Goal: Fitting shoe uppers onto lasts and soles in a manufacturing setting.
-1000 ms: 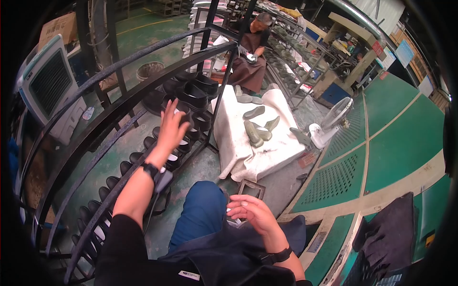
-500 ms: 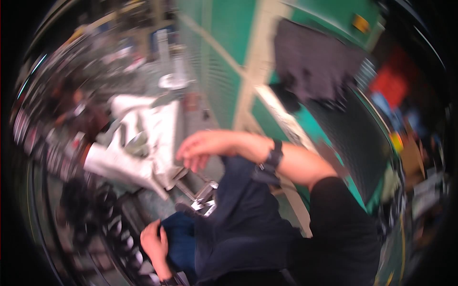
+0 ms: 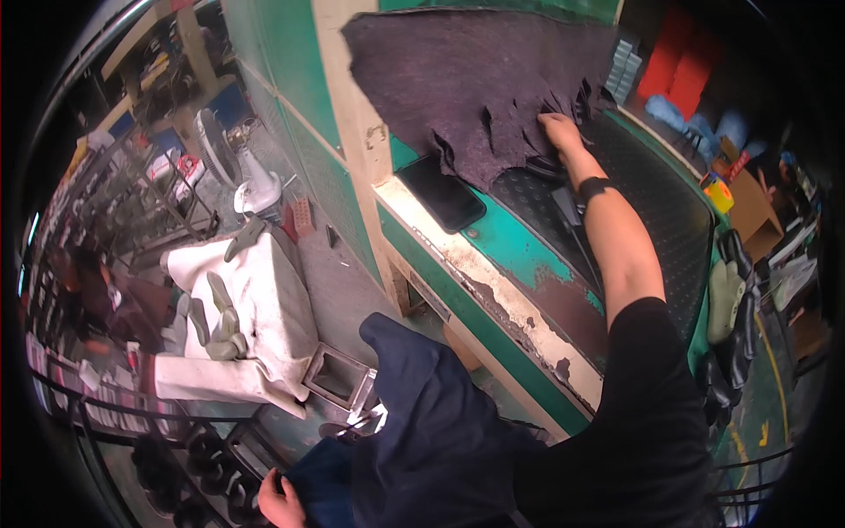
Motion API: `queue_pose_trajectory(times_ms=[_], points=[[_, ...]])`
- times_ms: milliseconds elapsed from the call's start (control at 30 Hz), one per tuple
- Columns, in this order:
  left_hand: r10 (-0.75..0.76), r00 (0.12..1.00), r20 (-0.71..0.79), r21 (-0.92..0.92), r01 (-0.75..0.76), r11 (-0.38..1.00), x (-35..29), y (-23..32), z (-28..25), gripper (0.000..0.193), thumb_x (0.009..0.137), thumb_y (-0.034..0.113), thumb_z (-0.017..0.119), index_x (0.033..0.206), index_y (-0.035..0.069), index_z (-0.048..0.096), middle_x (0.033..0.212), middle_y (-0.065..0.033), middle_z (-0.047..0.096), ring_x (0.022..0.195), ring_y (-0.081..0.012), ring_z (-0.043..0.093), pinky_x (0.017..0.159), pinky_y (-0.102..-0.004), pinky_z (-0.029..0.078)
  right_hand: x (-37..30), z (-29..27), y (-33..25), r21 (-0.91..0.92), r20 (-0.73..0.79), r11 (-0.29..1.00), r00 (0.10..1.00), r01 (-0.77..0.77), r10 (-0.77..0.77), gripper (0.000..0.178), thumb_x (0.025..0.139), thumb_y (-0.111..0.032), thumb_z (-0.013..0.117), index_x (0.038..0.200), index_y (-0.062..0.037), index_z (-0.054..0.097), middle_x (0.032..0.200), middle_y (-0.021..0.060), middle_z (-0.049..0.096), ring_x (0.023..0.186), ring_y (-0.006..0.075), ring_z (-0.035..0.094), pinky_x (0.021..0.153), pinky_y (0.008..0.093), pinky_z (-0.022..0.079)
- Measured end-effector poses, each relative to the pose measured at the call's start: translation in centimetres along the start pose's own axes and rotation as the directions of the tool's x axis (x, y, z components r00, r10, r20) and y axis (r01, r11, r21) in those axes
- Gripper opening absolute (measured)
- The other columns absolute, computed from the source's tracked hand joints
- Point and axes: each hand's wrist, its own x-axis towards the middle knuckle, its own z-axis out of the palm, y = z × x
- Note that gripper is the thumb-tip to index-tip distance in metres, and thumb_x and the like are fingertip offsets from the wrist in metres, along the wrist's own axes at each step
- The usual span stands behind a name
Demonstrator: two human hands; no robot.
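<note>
Dark curtain (image 3: 484, 75) hangs by right hand (image 3: 560, 132); left hand (image 3: 280, 502) half-curled; cannot tell either's grip.

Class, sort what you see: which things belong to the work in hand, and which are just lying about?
Likely in use:
- right hand at the ragged dark flap
- black textured mat

Apparently lying about:
- flat black slab
- white fan
- green shoe forms

black belt (image 3: 660, 211): dark item (image 3: 547, 167) | green ledge (image 3: 519, 245): black phone (image 3: 442, 195) | white-draped table (image 3: 280, 308): olive lasts (image 3: 229, 324)
</note>
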Motion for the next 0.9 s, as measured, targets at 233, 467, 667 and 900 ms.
queue_pose_trajectory(times_ms=[233,467,667,900], points=[[-0.052,0.991,0.12,0.177,0.03,0.984,1.0,1.0,0.8,0.037,0.094,0.036,0.063,0.119,0.01,0.073,0.11,-0.0177,0.073,0.102,-0.0361,0.069,0.089,-0.0435,0.053,-0.9,3.8,-4.1,-0.387,0.159,0.908,0.982,0.158,-0.103,0.073,0.079,-0.062,0.066,0.126,-0.0065,0.064,0.127,0.0213,0.067,0.122,0.0374,0.062,0.1,0.0463,0.05],[0.078,0.986,0.144,-0.018,-0.076,0.997,2.4,-0.7,2.3,0.035,0.095,0.029,0.064,0.12,0.005,0.07,0.11,-0.0201,0.073,0.1,-0.0361,0.07,0.089,-0.0423,0.055,-0.4,1.6,-4.3,-0.376,0.289,0.927,0.95,0.003,0.114,0.082,0.077,-0.066,0.059,0.131,-0.0044,0.066,0.134,0.0237,0.063,0.126,0.0378,0.06,0.104,0.0441,0.046],[0.106,0.984,0.141,-0.633,0.007,0.774,-0.2,-3.4,3.3,0.027,0.098,0.003,0.059,0.12,-0.01,0.063,0.109,-0.0139,0.072,0.103,-0.0183,0.067,0.095,-0.0309,0.052,-7.3,-4.3,-6.1,-0.477,0.334,0.876,0.938,0.078,0.098,0.087,0.075,-0.071,0.063,0.109,0.0085,0.072,0.114,0.0296,0.07,0.111,0.0396,0.068,0.095,0.043,0.051],[0.23,0.951,0.205,-0.926,0.112,0.361,-0.2,3.8,3.4,0.03,0.095,-0.003,0.059,0.125,-0.007,0.063,0.117,-0.0145,0.071,0.11,-0.021,0.067,0.1,-0.0325,0.05,-16.8,-14.6,-2.8,0.199,0.242,0.895,0.905,-0.399,0.349,0.065,0.079,-0.052,0.076,0.114,0.0024,0.072,0.102,0.0133,0.074,0.088,0.024,0.07,0.08,0.0356,0.051]])
